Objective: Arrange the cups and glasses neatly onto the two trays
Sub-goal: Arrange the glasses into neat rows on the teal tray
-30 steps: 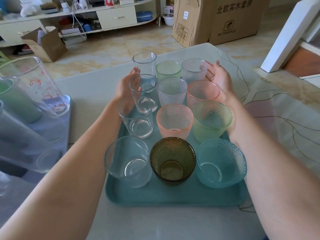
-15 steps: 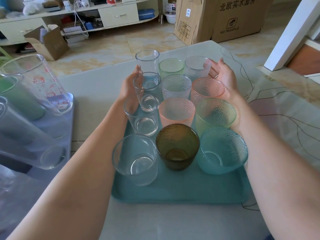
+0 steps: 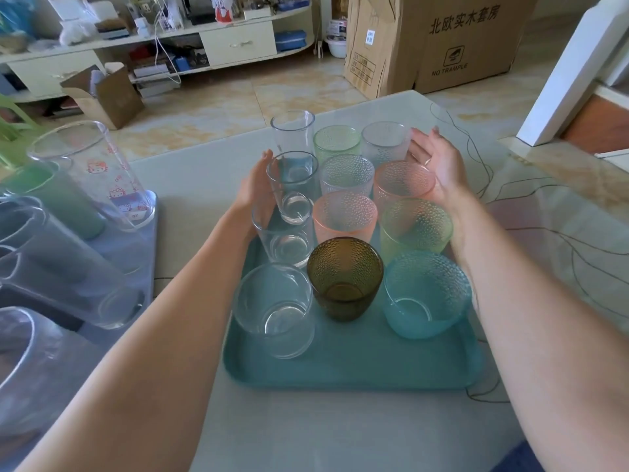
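Note:
A teal tray [image 3: 340, 366] in the middle of the table carries several cups in three columns: clear glasses on the left, dimpled pink, green and clear cups, an amber cup [image 3: 344, 277] and a blue cup [image 3: 425, 294] at the front. My left hand [image 3: 255, 185] lies flat against the left column beside a clear glass [image 3: 292, 185]. My right hand [image 3: 439, 165] is held open against the right side, by the pink cup [image 3: 403, 185] and the far clear cup [image 3: 384, 139]. A grey-blue tray [image 3: 149, 233] at the left holds tall glasses, one with a cartoon print [image 3: 98, 172].
The table's far edge runs just behind the cups. A thin dark cable [image 3: 476, 158] lies on the table right of the teal tray. On the floor beyond stand a large cardboard box [image 3: 435, 39], a small open box [image 3: 109, 93] and a low shelf unit [image 3: 163, 49].
Both hands stay pressed on the group's sides. The front row of cups now sits closer to the rows behind. The view has shifted slightly.

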Available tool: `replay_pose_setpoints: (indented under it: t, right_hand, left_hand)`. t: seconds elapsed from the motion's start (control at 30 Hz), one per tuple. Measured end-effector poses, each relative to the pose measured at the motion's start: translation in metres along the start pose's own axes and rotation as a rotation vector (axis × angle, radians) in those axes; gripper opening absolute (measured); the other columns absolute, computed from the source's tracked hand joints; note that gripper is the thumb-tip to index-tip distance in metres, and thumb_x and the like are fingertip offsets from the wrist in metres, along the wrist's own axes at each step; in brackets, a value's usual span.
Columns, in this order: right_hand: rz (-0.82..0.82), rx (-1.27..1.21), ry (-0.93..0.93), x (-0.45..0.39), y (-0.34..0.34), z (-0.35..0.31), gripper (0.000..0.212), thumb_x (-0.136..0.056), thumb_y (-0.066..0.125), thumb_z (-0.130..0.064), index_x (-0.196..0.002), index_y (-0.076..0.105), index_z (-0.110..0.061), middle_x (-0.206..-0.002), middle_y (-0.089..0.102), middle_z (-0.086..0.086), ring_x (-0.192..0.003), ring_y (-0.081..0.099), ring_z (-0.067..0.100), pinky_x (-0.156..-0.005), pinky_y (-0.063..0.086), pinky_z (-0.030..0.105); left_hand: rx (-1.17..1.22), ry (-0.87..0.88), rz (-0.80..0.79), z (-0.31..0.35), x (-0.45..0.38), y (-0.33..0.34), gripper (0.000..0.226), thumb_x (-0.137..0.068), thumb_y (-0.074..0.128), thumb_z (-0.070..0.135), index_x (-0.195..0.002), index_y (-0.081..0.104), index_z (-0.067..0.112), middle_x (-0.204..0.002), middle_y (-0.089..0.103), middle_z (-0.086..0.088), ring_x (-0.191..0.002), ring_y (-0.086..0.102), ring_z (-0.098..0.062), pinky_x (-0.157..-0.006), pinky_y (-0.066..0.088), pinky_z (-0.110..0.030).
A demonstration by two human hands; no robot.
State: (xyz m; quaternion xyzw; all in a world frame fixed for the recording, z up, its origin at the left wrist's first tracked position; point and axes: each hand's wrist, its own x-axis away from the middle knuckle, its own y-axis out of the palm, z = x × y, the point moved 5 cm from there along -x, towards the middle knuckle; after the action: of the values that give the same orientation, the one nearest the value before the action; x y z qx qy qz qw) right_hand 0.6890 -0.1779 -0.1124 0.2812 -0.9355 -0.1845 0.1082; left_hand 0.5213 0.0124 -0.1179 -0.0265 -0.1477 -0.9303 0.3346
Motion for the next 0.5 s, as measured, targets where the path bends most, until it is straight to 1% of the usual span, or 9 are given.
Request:
replay_pose_setpoints:
  t: [0.07, 0.1, 0.13, 0.17, 0.23, 0.3, 0.37, 0.4, 0.5]
  right_hand:
    - [0.047, 0.072, -0.003, 0.007, -0.003, -0.003, 0.050, -0.102, 0.029, -0.036, -0.143, 0.036, -0.010, -0.149, 0.038, 0.008, -0.136, 0.037, 0.019, -0.106, 0.036, 0.036]
    - [0.070, 0.103, 0.002, 0.011, -0.004, -0.005, 0.051, -0.100, 0.033, -0.036, -0.144, 0.035, -0.011, -0.149, 0.038, 0.007, -0.137, 0.036, 0.018, -0.111, 0.032, 0.036]
    - [0.096, 0.137, -0.007, 0.016, -0.003, -0.008, 0.053, -0.098, 0.039, -0.036, -0.145, 0.034, -0.012, -0.149, 0.040, 0.007, -0.135, 0.038, 0.017, -0.114, 0.029, 0.038]
    - [0.125, 0.201, -0.031, 0.021, -0.002, -0.011, 0.054, -0.096, 0.043, -0.035, -0.144, 0.036, -0.012, -0.147, 0.042, 0.005, -0.133, 0.040, 0.016, -0.114, 0.028, 0.038]
    - [0.175, 0.431, -0.118, 0.037, 0.004, -0.024, 0.045, -0.097, 0.045, -0.030, -0.137, 0.046, -0.012, -0.138, 0.050, -0.001, -0.125, 0.045, 0.012, -0.108, 0.033, 0.030]
    - [0.146, 0.647, -0.243, 0.058, 0.019, -0.037, 0.033, -0.096, 0.046, -0.023, -0.127, 0.056, -0.016, -0.128, 0.055, -0.005, -0.114, 0.049, 0.007, -0.098, 0.037, 0.024]
    - [0.040, 0.867, -0.375, 0.084, 0.037, -0.047, 0.026, -0.094, 0.049, -0.019, -0.117, 0.062, -0.021, -0.127, 0.059, -0.006, -0.117, 0.053, 0.010, -0.098, 0.038, 0.024]
    - [-0.008, 0.986, -0.438, 0.101, 0.046, -0.051, 0.026, -0.093, 0.050, -0.017, -0.114, 0.064, -0.021, -0.126, 0.061, -0.006, -0.116, 0.055, 0.013, -0.097, 0.040, 0.025]
    - [-0.159, 1.201, -0.576, 0.153, 0.064, -0.056, 0.026, -0.091, 0.053, -0.014, -0.110, 0.068, -0.023, -0.111, 0.068, -0.008, -0.101, 0.061, 0.018, -0.094, 0.046, 0.033]
  left_hand:
    - [-0.034, -0.019, 0.029, 0.003, 0.009, -0.003, 0.047, -0.103, 0.023, 0.035, -0.100, 0.063, 0.010, -0.090, 0.068, -0.002, -0.075, 0.068, -0.009, -0.066, 0.053, -0.021]
    - [-0.064, -0.046, 0.024, 0.005, 0.015, -0.005, 0.045, -0.103, 0.022, 0.037, -0.118, 0.054, 0.010, -0.111, 0.062, -0.004, -0.096, 0.065, -0.013, -0.081, 0.051, -0.023]
    - [-0.107, -0.060, 0.030, 0.007, 0.020, -0.008, 0.048, -0.102, 0.021, 0.039, -0.137, 0.040, 0.011, -0.133, 0.051, -0.004, -0.119, 0.053, -0.016, -0.097, 0.044, -0.026]
    - [-0.142, -0.059, 0.036, 0.009, 0.027, -0.008, 0.051, -0.102, 0.020, 0.039, -0.146, 0.027, 0.013, -0.149, 0.035, -0.001, -0.135, 0.037, -0.017, -0.109, 0.032, -0.029]
    - [-0.144, -0.043, 0.034, 0.014, 0.042, -0.009, 0.053, -0.102, 0.020, 0.038, -0.149, 0.016, 0.014, -0.157, 0.017, 0.001, -0.144, 0.019, -0.015, -0.116, 0.018, -0.030]
    - [-0.093, -0.030, 0.040, 0.021, 0.059, -0.008, 0.050, -0.103, 0.024, 0.034, -0.148, 0.021, 0.013, -0.154, 0.027, 0.000, -0.142, 0.024, -0.015, -0.114, 0.024, -0.029]
    - [-0.064, 0.002, 0.073, 0.032, 0.078, -0.009, 0.039, -0.102, 0.031, 0.026, -0.140, 0.034, 0.017, -0.129, 0.048, 0.001, -0.125, 0.040, -0.015, -0.100, 0.036, -0.025]
    - [-0.101, 0.025, 0.098, 0.036, 0.088, -0.009, 0.037, -0.101, 0.035, 0.021, -0.138, 0.036, 0.016, -0.119, 0.049, 0.000, -0.116, 0.044, -0.016, -0.094, 0.038, -0.024]
    - [-0.477, 0.146, 0.230, 0.046, 0.119, -0.014, 0.035, -0.094, 0.049, 0.017, -0.129, 0.047, 0.012, -0.105, 0.049, -0.002, -0.082, 0.051, -0.011, -0.073, 0.040, -0.022]
